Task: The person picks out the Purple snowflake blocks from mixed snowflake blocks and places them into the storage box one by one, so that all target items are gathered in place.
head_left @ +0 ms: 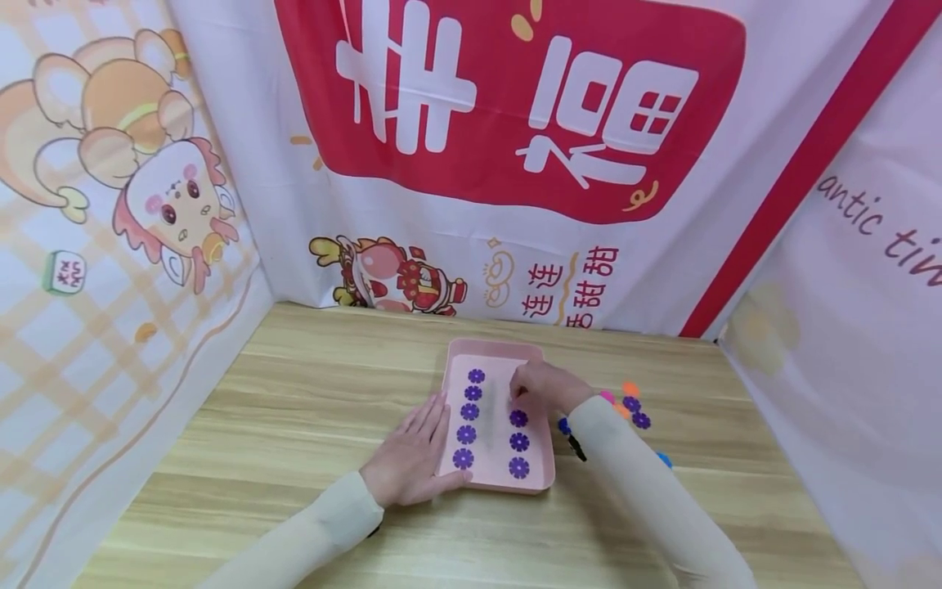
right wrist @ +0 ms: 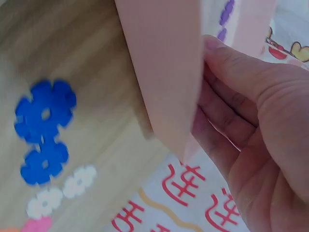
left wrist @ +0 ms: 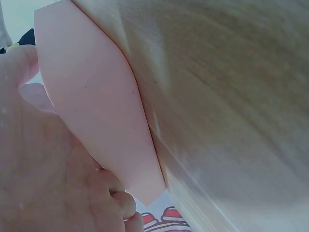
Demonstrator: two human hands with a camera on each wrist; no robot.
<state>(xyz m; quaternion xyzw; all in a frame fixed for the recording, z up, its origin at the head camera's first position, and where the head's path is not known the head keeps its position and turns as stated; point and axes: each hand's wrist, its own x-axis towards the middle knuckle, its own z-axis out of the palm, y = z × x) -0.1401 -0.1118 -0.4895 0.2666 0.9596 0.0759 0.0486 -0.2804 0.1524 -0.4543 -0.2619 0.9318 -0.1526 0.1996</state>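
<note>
A pink tray (head_left: 497, 351) lies on the wooden table (head_left: 309, 384) with purple flower-shaped pieces (head_left: 467, 433) in two columns on its floor. My left hand (head_left: 412, 454) rests flat on the table against the tray's left wall, fingers straight. The left wrist view shows that hand (left wrist: 38, 169) beside the tray wall (left wrist: 96, 111). My right hand (head_left: 533, 386) reaches down into the tray above the right column (head_left: 518, 442). In the right wrist view its fingers (right wrist: 241, 96) go behind the tray wall (right wrist: 164, 72), so the tips and anything they hold are hidden.
Loose flower pieces in orange, pink, purple and blue (head_left: 631, 406) lie on the table right of the tray. The right wrist view shows blue ones (right wrist: 43, 113) and white ones (right wrist: 63, 191) there. Printed cloth walls (head_left: 515, 123) enclose the table on three sides.
</note>
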